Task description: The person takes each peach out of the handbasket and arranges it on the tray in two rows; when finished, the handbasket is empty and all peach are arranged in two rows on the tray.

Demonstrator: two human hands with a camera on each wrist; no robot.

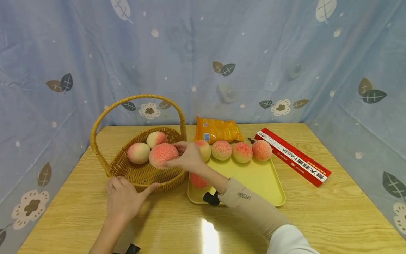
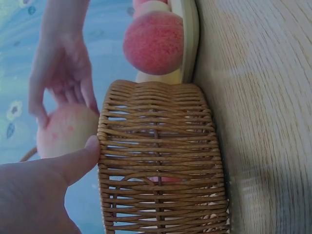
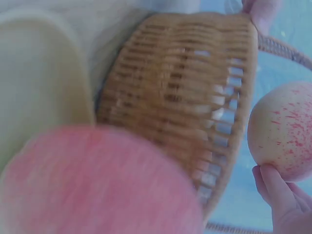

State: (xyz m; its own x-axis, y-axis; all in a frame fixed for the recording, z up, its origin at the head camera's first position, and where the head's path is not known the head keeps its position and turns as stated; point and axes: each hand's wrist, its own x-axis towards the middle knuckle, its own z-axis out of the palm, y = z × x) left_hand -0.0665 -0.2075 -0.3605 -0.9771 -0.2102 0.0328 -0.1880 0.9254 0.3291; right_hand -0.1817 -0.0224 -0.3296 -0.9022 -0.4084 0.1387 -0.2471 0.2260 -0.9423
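Observation:
My right hand [image 1: 191, 158] holds a pink and cream peach [image 1: 163, 156] between thumb and fingers, over the wicker basket [image 1: 134, 175]. In the right wrist view this held peach [image 3: 282, 129] is beside the basket's rim, above its woven side. My left hand [image 1: 123, 201] grips the near rim by the handle's base, its thumb [image 2: 80, 163] pressed against the edge. Inside the basket rest two more peaches, one at left [image 1: 138, 153] and one behind [image 1: 156, 139]. Another peach [image 1: 198, 180] sits on the yellow tray [image 1: 250, 181], partly hidden by my right wrist.
Several peaches [image 1: 242, 152] line the tray's far edge. Behind them lies an orange packet [image 1: 217, 130]. A red and white pasta box [image 1: 293, 157] lies slantwise right of the tray. The basket's tall handle [image 1: 144, 96] arches above it. A patterned blue curtain [image 1: 253, 53] closes off the back.

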